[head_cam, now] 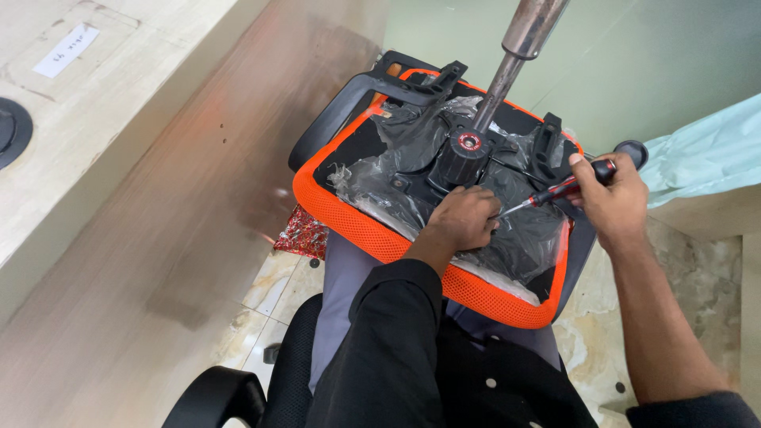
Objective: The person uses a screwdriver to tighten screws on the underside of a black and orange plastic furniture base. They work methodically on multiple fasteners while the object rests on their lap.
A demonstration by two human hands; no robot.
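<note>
- Upturned seat, orange mesh rim, lies across the person's lap, underside up, wrapped in clear plastic film.
- Black mechanism plate sits mid-seat; steel gas cylinder rises from its hub, leaning up and away toward the top of view.
- Left hand rests palm down on the film, just below the hub, fingers curled and pressed flat; holds nothing separate, steadies the spot.
- Right hand is closed round the handle of a screwdriver, red and black grip.
- Screwdriver's long axis runs nearly level, from the right hand leftward and slightly down; tip meets the seat right at the left hand's fingertips.
- Key relation: the tip's contact point lies between the two hands, touching the left hand's side, well closer to left than right. Right hand is at the seat's right edge, beside a black armrest bracket.
- Screw head itself hidden under fingers and film; cannot tell whether the tip is seated.
- Second bracket at the seat's far-left edge, apart from both hands.
- Pale desk on the left, tiled floor below, red shiny scrap on the floor beside the seat.
- Black chair arm bottom left.
</note>
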